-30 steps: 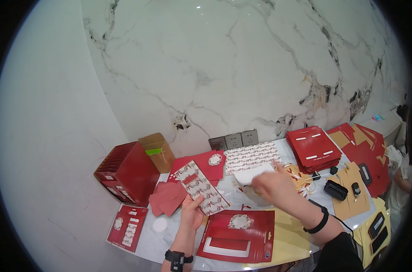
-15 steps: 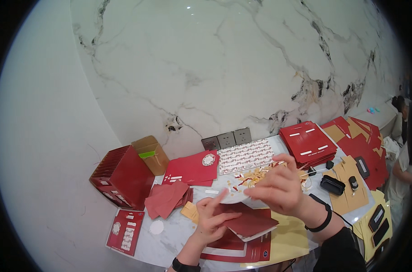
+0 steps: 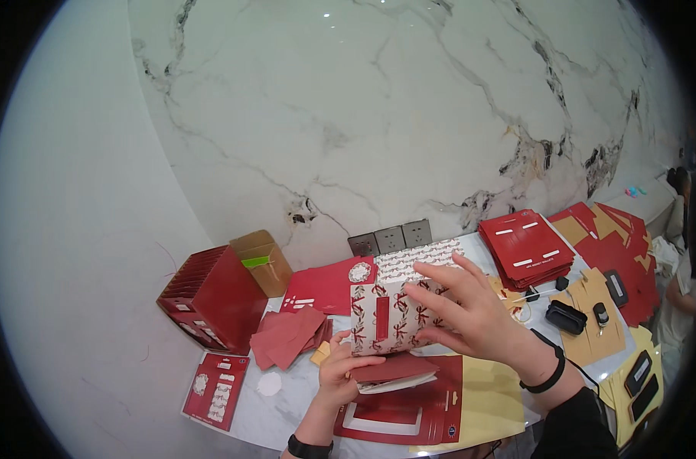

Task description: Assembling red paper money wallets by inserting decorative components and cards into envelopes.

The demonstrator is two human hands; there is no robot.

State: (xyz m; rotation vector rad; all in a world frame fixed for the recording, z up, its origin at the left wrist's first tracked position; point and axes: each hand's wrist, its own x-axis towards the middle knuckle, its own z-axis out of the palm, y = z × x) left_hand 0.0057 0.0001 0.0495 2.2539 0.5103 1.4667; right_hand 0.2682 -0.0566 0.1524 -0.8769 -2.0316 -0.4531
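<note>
Our left hand (image 3: pixel 339 376): grip closed on fold of white paper wallet with red-and-green bow pattern (image 3: pixel 397 325), dark-red lining showing. Our right hand (image 3: pixel 464 314): grip open, fingers spread before wallet's right side; contact, cannot tell. Wallet above flat glossy red cardboard backing (image 3: pixel 442 405) on grey-veined white surface (image 3: pixel 260 411).

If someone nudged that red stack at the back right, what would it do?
The red stack would probably slide or fan out, since its layered edges look uneven. Lying flat and low, it seems unlikely to tip.
</note>
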